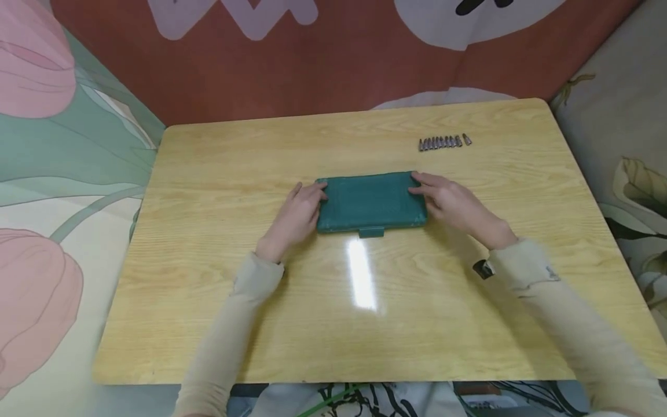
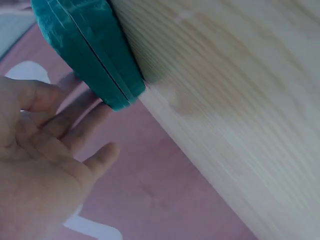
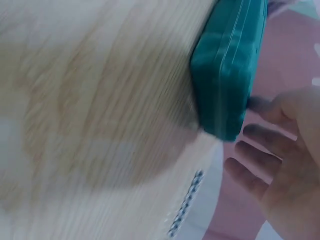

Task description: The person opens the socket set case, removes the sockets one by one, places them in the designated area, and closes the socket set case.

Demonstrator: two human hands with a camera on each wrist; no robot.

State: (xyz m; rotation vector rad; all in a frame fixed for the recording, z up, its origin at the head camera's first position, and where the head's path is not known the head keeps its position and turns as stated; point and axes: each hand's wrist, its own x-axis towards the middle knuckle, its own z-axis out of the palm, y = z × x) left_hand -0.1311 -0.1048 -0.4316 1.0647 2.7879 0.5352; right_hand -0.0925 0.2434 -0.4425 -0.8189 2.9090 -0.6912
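A flat dark-green case (image 1: 371,201) with a small tab at its front edge lies on the wooden table, its lid down. Its seam shows along the side in the left wrist view. My left hand (image 1: 299,213) is at the case's left end, fingertips touching the far left corner. At the opposite end is my right hand (image 1: 452,202), its fingers loosely extended and fingertips on the top near the far right corner. Neither hand curls around the case. Behind it to the right stands a row of small metal screwdriver bits (image 1: 440,143), with one bit (image 1: 466,139) slightly apart.
The light wooden table (image 1: 208,324) has rounded corners and meets a red patterned cloth (image 1: 312,69) at the back. Patterned cloths also hang at left and right. Dark cables (image 1: 537,397) lie below the front edge.
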